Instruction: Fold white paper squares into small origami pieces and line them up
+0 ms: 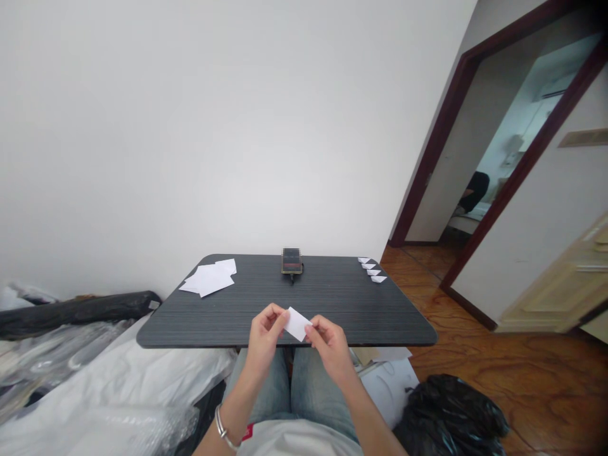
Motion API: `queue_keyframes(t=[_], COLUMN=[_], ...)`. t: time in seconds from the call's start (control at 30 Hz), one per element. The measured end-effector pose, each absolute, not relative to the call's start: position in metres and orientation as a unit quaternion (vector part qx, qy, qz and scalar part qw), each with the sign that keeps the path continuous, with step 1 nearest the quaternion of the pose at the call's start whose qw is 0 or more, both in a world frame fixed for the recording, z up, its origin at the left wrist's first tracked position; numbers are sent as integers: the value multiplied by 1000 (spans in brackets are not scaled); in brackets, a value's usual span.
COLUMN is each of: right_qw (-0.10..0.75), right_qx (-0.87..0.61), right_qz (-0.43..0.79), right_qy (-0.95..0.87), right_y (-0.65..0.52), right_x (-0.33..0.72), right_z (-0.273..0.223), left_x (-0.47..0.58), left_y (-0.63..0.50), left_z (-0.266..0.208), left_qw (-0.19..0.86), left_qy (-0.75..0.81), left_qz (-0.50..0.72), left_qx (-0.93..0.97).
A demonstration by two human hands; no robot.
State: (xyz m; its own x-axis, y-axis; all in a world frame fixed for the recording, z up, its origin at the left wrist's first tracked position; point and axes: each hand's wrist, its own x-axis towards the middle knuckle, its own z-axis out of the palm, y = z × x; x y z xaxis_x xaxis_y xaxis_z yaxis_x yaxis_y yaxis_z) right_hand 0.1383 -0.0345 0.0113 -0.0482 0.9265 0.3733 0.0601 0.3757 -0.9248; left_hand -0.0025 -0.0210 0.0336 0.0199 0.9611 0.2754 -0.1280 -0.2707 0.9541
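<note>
In the head view, taking the small white paper (297, 324) as the centre of the dial with 12 toward the wall (213, 126), both hands meet at that paper over the near edge of the dark table (351, 304). The left hand (269, 326), at 9 o'clock, is nearly closed, its thumb and fingertips pinching the paper's left end. The right hand (329, 339), between 3 and 4 o'clock, is also closed to a pinch and has hold of the opposite end. The paper is tilted between them; whether it touches the tabletop, I cannot tell. Around 10 o'clock, loose white sheets (209, 277) lie overlapping near the table's far left corner. At 12 o'clock, a dark device (291, 261) rests near the far edge with a cable at its near end. At 2 o'clock, 4 folded white pieces (373, 273) lie in a row near the right edge. A bracelet (221, 429) circles the left wrist, toward 8 o'clock. Off the table, a dark roll (80, 311) lies at 9 o'clock, white plastic wrapping (142, 380) at 8, a black plastic bag (451, 415) at 4, and a door frame (434, 152) stands around 1.
</note>
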Motion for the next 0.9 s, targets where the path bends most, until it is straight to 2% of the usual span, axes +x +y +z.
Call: queue_keyframes(t=[0.27,0.47,0.67,0.9], right_qw=[567,554,544,530], right_qx=[-393,-392,-422,-421], right_qz=[430,442,367,283], right_qy=[-582,-586,-626,-679], right_y=[-34,-34,-34,-35], right_x=[140,132,134,137], right_z=[14,10,10,10], left_x=[3,3,-1,0], left_y=[-21,-25,-26,-22], left_z=[31,29,30,27], left_qw=[553,490,397,478], left_qy=[359,375,401,372], left_qz=[495,491,448,430], left_qx=[566,615,693,669])
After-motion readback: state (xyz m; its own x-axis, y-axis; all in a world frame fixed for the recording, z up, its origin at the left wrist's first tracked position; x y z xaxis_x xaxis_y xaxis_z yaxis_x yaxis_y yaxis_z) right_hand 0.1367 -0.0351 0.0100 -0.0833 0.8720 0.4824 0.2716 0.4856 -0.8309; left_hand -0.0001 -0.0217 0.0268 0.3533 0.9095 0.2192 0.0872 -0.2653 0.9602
